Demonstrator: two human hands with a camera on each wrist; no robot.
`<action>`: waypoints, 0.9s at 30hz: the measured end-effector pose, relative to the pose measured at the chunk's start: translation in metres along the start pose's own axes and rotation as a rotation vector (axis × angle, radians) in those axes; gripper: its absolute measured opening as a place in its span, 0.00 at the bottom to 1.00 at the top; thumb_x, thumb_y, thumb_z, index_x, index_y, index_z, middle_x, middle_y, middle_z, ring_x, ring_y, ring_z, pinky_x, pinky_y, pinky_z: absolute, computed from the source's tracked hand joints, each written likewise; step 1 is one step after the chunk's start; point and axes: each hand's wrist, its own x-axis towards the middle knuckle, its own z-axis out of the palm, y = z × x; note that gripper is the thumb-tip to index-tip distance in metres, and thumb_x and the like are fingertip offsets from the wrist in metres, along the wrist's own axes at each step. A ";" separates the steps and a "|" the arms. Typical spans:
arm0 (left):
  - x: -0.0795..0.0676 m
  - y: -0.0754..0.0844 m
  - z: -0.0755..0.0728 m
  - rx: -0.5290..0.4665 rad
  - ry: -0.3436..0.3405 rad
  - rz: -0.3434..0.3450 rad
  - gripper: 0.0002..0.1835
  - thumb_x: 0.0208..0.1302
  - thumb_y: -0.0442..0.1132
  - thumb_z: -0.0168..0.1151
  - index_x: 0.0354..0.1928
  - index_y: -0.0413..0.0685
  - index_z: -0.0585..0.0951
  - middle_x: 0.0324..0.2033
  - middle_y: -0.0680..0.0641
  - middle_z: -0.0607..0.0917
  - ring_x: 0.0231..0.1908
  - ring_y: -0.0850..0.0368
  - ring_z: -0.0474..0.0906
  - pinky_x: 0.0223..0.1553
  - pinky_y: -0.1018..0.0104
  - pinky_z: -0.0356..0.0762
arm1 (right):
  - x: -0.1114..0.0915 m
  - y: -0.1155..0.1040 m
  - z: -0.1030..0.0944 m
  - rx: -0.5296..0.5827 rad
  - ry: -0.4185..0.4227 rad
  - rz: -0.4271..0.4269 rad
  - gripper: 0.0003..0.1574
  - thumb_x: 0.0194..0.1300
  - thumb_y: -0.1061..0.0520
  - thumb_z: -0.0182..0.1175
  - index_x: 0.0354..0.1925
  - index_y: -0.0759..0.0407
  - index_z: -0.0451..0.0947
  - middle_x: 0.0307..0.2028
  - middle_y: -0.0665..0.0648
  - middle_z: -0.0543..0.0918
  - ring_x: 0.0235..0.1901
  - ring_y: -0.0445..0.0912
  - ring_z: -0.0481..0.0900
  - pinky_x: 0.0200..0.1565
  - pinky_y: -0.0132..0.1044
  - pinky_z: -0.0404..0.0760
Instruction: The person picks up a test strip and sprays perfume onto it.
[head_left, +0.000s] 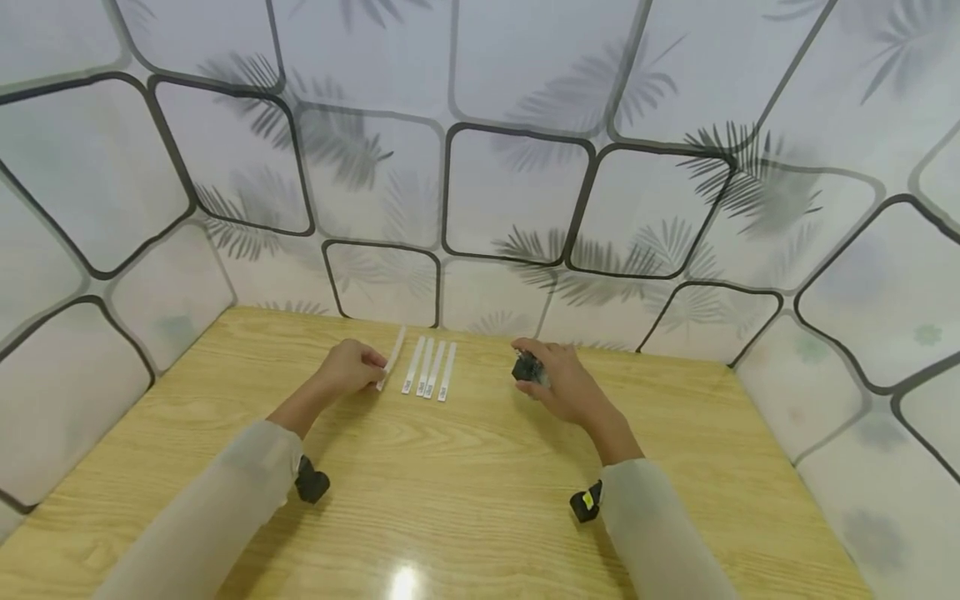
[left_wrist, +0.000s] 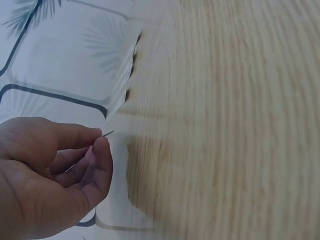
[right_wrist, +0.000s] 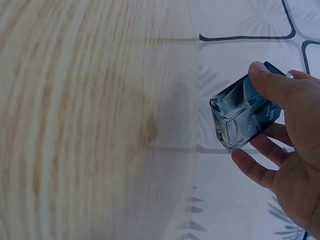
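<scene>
Between its thumb and fingertips my left hand (head_left: 351, 367) pinches a narrow white paper strip (head_left: 393, 352), which slants up and away from me. In the left wrist view only the thin edge of this strip (left_wrist: 108, 133) pokes out past the fingertips. To its right, several similar white strips (head_left: 413, 365) lie side by side on the table, with small dark print at their near ends. My right hand (head_left: 564, 382) grips a dark, blue-tinted glass perfume bottle (right_wrist: 244, 111) with thick clear walls. The bottle is tilted and held above the table, right of the strips.
The light wood-grain table (head_left: 450, 492) runs back to a wall covering (head_left: 517, 192) with dark rounded outlines and leaf prints. It encloses the table at the back and both sides. A small black wrist camera (head_left: 311, 481) sits below the left sleeve, another (head_left: 586, 502) below the right.
</scene>
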 end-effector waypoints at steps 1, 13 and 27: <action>0.001 0.000 0.001 -0.003 -0.011 -0.002 0.15 0.69 0.31 0.63 0.53 0.28 0.83 0.44 0.36 0.87 0.33 0.56 0.85 0.37 0.65 0.85 | 0.001 0.000 0.001 0.009 -0.007 0.002 0.40 0.71 0.52 0.67 0.75 0.51 0.64 0.69 0.60 0.74 0.67 0.62 0.70 0.71 0.70 0.55; 0.014 0.004 0.011 -0.032 -0.044 -0.039 0.13 0.67 0.30 0.65 0.51 0.29 0.83 0.40 0.38 0.87 0.28 0.59 0.84 0.34 0.67 0.86 | 0.010 0.006 0.010 0.231 -0.037 0.129 0.39 0.68 0.55 0.69 0.73 0.45 0.67 0.62 0.57 0.79 0.56 0.56 0.79 0.48 0.51 0.84; 0.014 0.007 0.014 -0.085 -0.045 -0.059 0.14 0.66 0.28 0.65 0.52 0.27 0.81 0.41 0.36 0.85 0.29 0.57 0.84 0.36 0.66 0.87 | 0.011 0.015 0.019 0.382 0.036 0.196 0.40 0.61 0.60 0.74 0.69 0.47 0.72 0.65 0.58 0.76 0.62 0.59 0.77 0.54 0.48 0.84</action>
